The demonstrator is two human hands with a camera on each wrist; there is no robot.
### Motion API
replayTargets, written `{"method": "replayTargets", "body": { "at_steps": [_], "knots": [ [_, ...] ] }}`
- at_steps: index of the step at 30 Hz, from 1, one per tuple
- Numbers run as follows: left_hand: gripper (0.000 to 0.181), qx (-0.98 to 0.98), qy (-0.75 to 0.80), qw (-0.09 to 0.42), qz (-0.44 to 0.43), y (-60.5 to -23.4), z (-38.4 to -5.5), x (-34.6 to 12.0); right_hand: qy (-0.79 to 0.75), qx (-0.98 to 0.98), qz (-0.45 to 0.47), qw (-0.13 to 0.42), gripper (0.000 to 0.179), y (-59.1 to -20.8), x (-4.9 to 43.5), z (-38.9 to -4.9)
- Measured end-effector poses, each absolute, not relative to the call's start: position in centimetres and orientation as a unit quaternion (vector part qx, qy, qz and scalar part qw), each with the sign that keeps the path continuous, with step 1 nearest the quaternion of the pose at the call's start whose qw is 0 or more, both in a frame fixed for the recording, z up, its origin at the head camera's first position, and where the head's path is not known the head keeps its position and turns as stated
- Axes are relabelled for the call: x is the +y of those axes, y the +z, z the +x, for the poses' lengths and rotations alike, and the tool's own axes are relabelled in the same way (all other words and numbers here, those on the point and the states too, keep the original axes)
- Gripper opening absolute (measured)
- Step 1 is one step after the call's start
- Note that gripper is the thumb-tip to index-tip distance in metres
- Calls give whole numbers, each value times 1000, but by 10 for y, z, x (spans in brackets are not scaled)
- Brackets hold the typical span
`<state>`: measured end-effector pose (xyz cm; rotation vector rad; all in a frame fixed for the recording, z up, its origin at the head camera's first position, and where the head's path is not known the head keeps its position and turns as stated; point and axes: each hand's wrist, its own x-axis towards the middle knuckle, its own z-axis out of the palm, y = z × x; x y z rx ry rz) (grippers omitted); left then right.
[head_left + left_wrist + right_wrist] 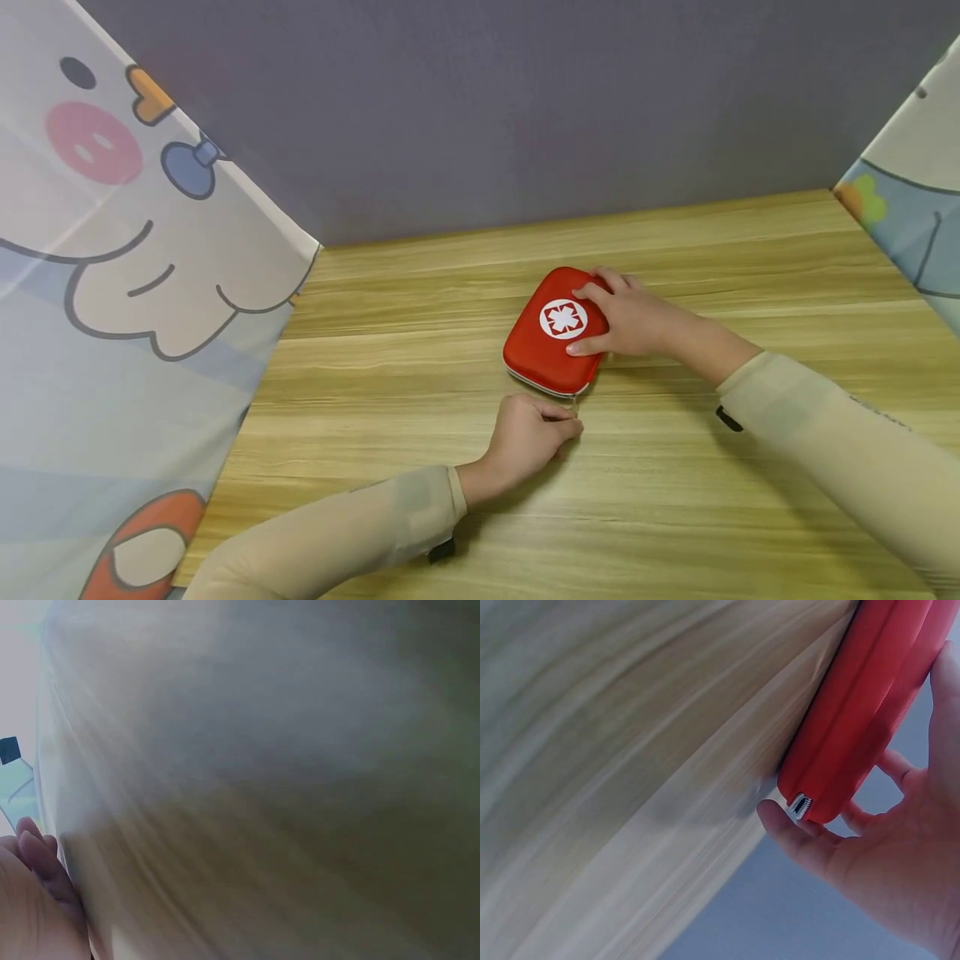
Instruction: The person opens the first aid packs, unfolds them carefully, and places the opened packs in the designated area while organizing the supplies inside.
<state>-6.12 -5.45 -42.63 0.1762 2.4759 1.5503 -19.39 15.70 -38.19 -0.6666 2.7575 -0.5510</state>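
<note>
A red zippered first-aid case with a white round emblem lies flat on the wooden table. My right hand grips its right side, thumb on the lid and fingers about the far right edge. From the right wrist view, that hand curves around the case, close to a silver zipper end. Just below the near corner, my left hand pinches the zipper's pull, mostly hidden by the fingers. Only part of the left hand enters the left wrist view.
The wood-grain table runs back to a grey wall panel. A cartoon-printed panel borders the left side, and another printed panel stands at the right.
</note>
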Motion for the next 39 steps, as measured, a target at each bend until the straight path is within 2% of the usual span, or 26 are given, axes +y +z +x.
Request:
{"method": "replayTargets", "body": {
  "at_steps": [13,20,31,35,39],
  "knots": [
    [15,850,505,116,94,-423,-68,-39,-185,948,-228,122,102,-382,161,-192],
    [16,855,499,111,83,-424,-74,-32,-178,948,-236,113,101,-384,162,-193],
    [11,819,544,165,81,-424,-75,-40,-170,949,-242,111,103,-389,162,-190],
    [22,821,531,176,113,-413,-78,-49,-168,949,-243,111,104,-388,160,-189],
    [32,829,521,137,151,-395,-91,-59,-176,947,-243,113,100,-386,161,-189]
  ]
}}
